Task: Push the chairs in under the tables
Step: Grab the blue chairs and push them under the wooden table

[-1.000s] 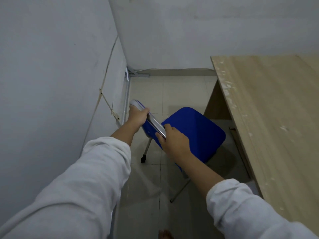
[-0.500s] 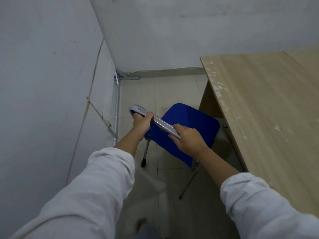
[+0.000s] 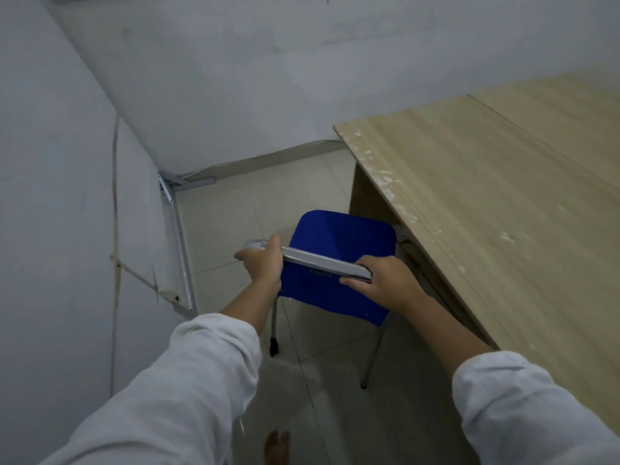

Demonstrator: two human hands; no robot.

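Note:
A blue chair (image 3: 339, 236) with thin metal legs stands on the tiled floor beside the left end of a light wooden table (image 3: 503, 209). Its grey-edged backrest top runs between my two hands. My left hand (image 3: 263, 263) grips the left end of that backrest edge. My right hand (image 3: 382, 280) grips its right end, close to the table's long edge. The seat's far right corner sits beside the table's side panel (image 3: 364, 196). Both forearms come out of white sleeves.
A white wall (image 3: 67, 213) runs close along the left, with a metal rail (image 3: 179, 250) at its foot. Another wall closes the far side. Tiled floor (image 3: 241, 203) lies between the wall and the chair. A bare toe (image 3: 276, 446) shows at the bottom.
The chair has swung round and shifted right, closer to the table end. The view has tilted, and both hands have kept hold of the backrest.

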